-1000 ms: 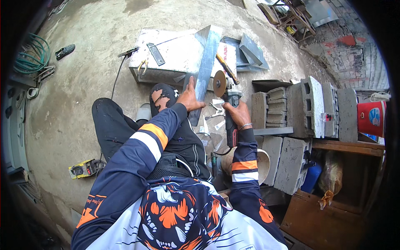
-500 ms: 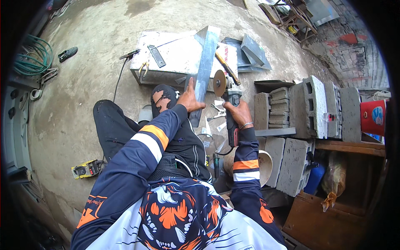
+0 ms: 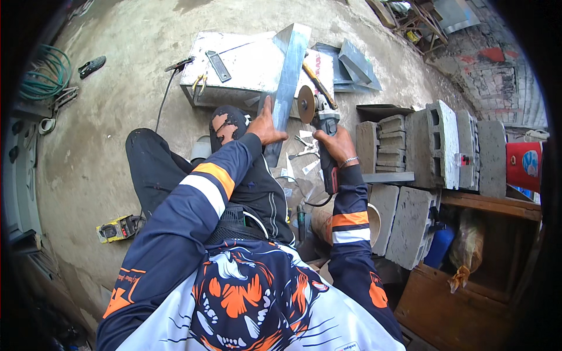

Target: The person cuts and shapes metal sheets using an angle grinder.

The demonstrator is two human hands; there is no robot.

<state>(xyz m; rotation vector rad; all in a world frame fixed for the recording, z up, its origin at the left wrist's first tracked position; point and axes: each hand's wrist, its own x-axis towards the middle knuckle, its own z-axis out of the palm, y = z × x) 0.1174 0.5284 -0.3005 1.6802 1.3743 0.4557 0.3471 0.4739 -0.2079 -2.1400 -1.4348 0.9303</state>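
Note:
My left hand [image 3: 267,126] grips a long folded sheet-metal channel [image 3: 288,76], thumb across its face and a finger pointing up along it. The channel leans over the edge of a white metal-topped box [image 3: 249,47], its lower end beside my knee. In my right hand [image 3: 338,146] is an angle grinder [image 3: 328,120], its brown disc [image 3: 306,104] just right of the channel with a small gap apparent. Whether the disc spins I cannot tell. A wooden-handled tool [image 3: 319,85] lies behind the grinder. On the box rest a flat metal bar [image 3: 218,66] and yellow-handled pliers [image 3: 200,85].
Folded metal sheets [image 3: 356,67] lie beyond the box. Concrete blocks [image 3: 422,146] stand to my right, near a red bucket [image 3: 524,167]. Metal offcuts [image 3: 310,167] and clamps [image 3: 307,146] litter the floor below the grinder. A yellow-black device [image 3: 119,229] sits at left.
The whole scene has shifted slightly upward in the picture. Both hands keep their holds, and the grinder stays at about the same place beside the channel.

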